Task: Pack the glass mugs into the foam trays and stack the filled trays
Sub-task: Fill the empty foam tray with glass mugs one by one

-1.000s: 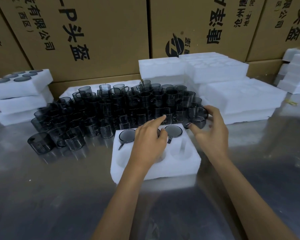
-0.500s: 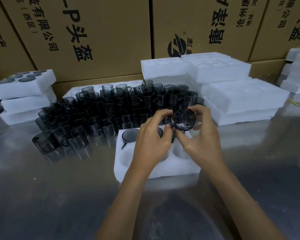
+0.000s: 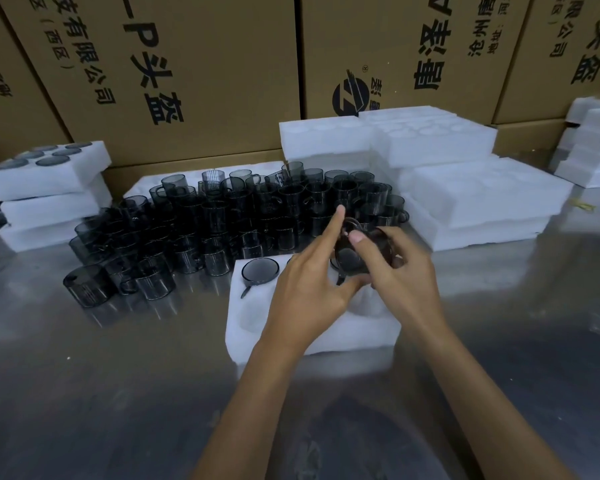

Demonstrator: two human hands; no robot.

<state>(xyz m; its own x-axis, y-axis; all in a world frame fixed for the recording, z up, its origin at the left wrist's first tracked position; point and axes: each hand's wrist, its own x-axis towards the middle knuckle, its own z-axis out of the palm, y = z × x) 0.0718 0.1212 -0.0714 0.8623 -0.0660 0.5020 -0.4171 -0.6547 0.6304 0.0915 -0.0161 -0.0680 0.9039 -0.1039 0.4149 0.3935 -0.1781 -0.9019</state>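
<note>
While gripping one smoked glass mug [image 3: 352, 259] between right hand [image 3: 404, 285] and left hand [image 3: 309, 289], fingers curled round, hovers over open foam tray [image 3: 274, 336] pocket, seemingly for seating beside packed mug [image 3: 260, 270].

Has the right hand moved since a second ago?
Yes. The right hand has come back from the loose mugs with a glass mug, now above the foam tray.

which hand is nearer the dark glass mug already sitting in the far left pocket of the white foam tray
Left. The left hand lies just right of the seated dark glass mug; the right hand is farther right, gripping another mug.
</note>
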